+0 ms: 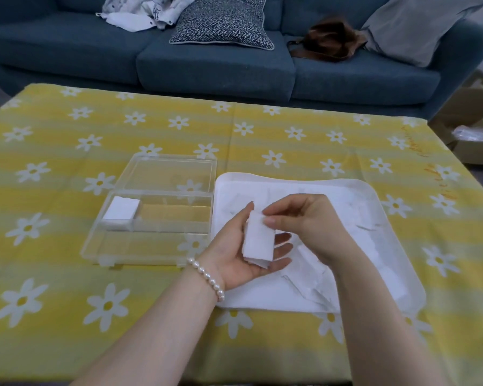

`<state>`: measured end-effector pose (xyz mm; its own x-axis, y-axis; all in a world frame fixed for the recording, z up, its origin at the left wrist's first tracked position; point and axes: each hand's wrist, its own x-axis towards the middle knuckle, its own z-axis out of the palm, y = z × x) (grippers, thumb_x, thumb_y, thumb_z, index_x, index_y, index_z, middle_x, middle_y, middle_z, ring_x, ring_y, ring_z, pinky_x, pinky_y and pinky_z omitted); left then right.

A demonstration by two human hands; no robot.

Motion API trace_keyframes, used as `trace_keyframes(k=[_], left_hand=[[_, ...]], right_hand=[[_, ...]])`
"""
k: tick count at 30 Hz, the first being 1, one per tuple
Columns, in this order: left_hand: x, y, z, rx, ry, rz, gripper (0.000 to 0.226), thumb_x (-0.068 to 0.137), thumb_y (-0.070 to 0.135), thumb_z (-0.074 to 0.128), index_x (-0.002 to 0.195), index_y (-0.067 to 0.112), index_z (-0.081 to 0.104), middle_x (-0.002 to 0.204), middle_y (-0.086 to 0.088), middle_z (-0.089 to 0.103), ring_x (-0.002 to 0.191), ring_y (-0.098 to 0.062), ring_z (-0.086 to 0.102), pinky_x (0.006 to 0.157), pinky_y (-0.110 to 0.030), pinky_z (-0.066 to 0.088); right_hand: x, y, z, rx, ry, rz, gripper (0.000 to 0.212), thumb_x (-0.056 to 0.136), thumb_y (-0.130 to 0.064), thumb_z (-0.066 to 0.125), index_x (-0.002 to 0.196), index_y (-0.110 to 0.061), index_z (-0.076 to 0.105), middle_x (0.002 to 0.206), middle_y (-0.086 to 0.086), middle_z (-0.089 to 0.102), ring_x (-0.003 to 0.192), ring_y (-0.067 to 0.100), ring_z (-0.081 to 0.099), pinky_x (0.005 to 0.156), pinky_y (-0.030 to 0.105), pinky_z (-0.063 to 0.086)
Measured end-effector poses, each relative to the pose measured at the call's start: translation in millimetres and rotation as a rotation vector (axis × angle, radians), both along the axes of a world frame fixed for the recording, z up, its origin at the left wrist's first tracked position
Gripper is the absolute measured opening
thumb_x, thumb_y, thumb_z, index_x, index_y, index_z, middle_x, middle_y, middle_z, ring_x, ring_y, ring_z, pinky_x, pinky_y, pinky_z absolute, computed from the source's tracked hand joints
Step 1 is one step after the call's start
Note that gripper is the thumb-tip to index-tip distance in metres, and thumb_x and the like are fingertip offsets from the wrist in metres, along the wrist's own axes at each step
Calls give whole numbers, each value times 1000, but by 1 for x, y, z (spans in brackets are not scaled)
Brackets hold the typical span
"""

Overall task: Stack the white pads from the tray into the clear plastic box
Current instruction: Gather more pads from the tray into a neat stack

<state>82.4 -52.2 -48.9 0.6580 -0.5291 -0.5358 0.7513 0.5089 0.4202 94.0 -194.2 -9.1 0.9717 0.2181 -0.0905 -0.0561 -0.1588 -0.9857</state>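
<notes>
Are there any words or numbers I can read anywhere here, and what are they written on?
No text can be read for sure.
Orange handwriting-like marks run along the right edge of the yellow tablecloth: too blurred to read.
Clear plastic box, white tray and the stack of white pads in the hands: no print visible.

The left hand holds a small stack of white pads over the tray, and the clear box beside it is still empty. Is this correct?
Not quite: the clear box is not empty. The head view shows a stack of pads already at its left end. The rest stands: the left hand holds white pads over the tray.
</notes>
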Motion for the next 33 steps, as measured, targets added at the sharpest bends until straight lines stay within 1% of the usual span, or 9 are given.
trace_keyframes(k=[4,9,12,14,16,18,21,26,33], left_hand=[[0,2,-2,-23,-22,-38,60,85,65,45,88,13,75,81,-11,67,69,-24,67,70,-40,57],[3,5,-4,-53,-63,-34,69,75,73,47,87,11,74,75,-7,63,64,-21,63,73,-39,56],[3,3,-6,-16,-72,-32,69,75,75,48,85,12,75,70,-4,60,60,-18,61,65,-34,56],[2,3,-6,6,-60,-20,66,73,73,52,87,11,72,69,-4,58,57,-17,59,61,-33,55],[3,3,-6,27,-48,-3,67,71,72,54,96,10,65,72,-5,59,60,-18,59,62,-33,55],[4,4,-6,39,-47,-15,74,69,75,51,106,11,59,77,-5,60,67,-16,60,68,-34,54],[5,6,-5,-4,-57,-26,79,72,80,40,109,14,62,90,-7,63,81,-21,61,70,-33,51],[4,8,-4,-5,-58,-47,93,71,87,25,95,13,76,90,-8,70,78,-24,70,60,-30,56],[6,8,-5,65,-100,-36,91,73,83,30,116,11,68,116,-11,64,101,-27,65,82,-40,53]], right_hand=[[1,4,-1,-92,-11,-16,26,72,5,74,64,-20,71,70,15,64,63,18,60,58,24,51],[2,5,-4,-129,-10,-20,21,73,5,74,68,-15,70,61,3,66,50,10,58,54,18,47],[1,8,-7,-268,-68,-14,18,73,-4,76,71,-21,71,73,0,68,57,-1,57,56,7,39],[0,9,-6,-405,-120,-12,14,74,-15,76,83,-26,72,88,-8,68,78,-6,56,64,4,36],[-3,7,-2,-481,-143,40,40,70,-29,78,107,-34,66,109,-17,62,102,-6,49,77,5,34],[-9,8,3,-547,-125,177,84,58,-37,84,131,-46,43,123,-24,50,113,-5,41,91,11,32],[-17,15,3,-765,-172,322,116,54,-38,86,144,-44,13,128,-21,42,122,4,29,106,26,20],[-18,22,2,-855,-198,331,105,66,-31,78,147,-37,12,133,-8,45,123,13,32,108,32,20],[-19,24,0,-877,-234,297,83,71,-36,73,143,-30,32,130,-9,49,124,13,35,103,33,24]])
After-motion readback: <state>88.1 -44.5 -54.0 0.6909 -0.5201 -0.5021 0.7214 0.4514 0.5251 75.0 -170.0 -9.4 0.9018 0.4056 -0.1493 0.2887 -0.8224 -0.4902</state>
